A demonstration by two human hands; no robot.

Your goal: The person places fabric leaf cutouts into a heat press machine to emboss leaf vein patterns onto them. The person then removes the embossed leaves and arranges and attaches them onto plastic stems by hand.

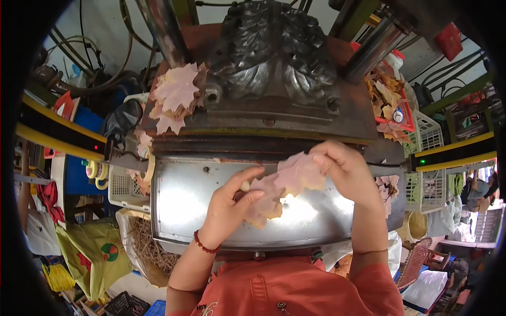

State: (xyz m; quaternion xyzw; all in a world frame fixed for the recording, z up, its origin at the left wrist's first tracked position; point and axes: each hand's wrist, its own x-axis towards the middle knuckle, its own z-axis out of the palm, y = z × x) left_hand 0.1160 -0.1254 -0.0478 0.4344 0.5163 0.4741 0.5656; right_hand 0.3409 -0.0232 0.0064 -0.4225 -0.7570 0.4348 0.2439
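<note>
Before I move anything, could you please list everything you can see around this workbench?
Mould: one, dark metal, top centre
Posts: two, metallic, flanking the mould
Leaf pile: one, pinkish, left of the mould
Held leaves: count unclear, pinkish, above the tray
Tray: one, silver, below the mould
Red basket: one, red, upper right, holding orange-brown leaves
Crates: at least two, white, left and right
Bars: two, yellow and black, left and right
Bag: one, yellow-green, lower left
Edge clutter: uncounted, mixed colours, too small or blurred
Left hand: one, bare, at the held leaves' left end
Right hand: one, bare, at their right end
Bracelet: one, red, left wrist
Shirt: one, orange-red, bottom centre
</note>
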